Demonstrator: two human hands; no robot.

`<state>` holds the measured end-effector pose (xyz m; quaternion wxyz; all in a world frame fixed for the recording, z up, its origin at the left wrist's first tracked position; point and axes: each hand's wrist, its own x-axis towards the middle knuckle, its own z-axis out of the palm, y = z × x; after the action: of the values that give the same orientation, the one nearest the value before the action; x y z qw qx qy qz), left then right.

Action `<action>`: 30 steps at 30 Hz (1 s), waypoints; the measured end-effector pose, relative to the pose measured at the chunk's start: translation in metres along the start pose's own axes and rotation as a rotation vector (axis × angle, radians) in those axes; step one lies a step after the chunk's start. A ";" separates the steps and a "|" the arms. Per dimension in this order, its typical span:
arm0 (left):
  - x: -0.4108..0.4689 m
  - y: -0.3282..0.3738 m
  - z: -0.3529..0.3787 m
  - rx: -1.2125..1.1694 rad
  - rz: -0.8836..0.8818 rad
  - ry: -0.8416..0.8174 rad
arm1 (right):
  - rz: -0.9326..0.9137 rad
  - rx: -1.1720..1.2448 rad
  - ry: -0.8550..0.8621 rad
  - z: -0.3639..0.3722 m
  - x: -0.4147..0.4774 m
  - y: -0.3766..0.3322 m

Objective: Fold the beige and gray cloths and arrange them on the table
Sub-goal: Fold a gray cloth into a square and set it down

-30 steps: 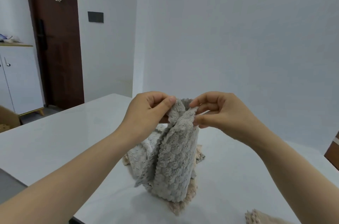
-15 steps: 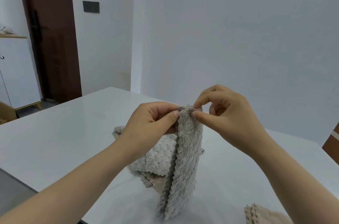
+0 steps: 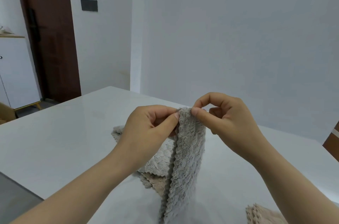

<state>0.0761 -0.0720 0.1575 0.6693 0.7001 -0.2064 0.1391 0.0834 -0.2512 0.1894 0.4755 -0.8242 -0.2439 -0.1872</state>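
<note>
In the head view, our left hand [image 3: 154, 128] and right hand [image 3: 225, 119] each pinch the top edge of the gray cloth [image 3: 187, 159], which hangs doubled over the bench [image 3: 64, 141]. If a pinch slackens, the layers may slip askew, or the hem may drag the beige cloth [image 3: 156, 181] beneath. Bench top shows wide on the left; another beige piece [image 3: 264, 214] lies near right.

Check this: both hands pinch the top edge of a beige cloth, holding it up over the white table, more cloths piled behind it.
Wrong colour: the head view shows the left hand and right hand pinching the top edge of a gray cloth, not beige, over the white table, more cloths piled behind.
</note>
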 end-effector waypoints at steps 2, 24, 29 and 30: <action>-0.001 0.002 0.000 0.015 0.007 -0.001 | 0.008 0.010 0.008 0.000 -0.001 0.000; 0.002 0.008 -0.006 0.100 0.096 0.108 | -0.159 -0.275 0.006 -0.003 0.005 -0.010; 0.010 0.012 -0.015 0.158 0.127 0.161 | -0.204 -0.540 -0.025 -0.016 0.012 -0.009; 0.011 0.013 -0.017 0.180 0.140 0.172 | -0.191 -0.563 -0.036 -0.019 0.013 -0.010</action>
<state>0.0811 -0.0565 0.1755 0.6076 0.7268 -0.1832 0.2628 0.0870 -0.2608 0.2123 0.2040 -0.9002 -0.2670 -0.2769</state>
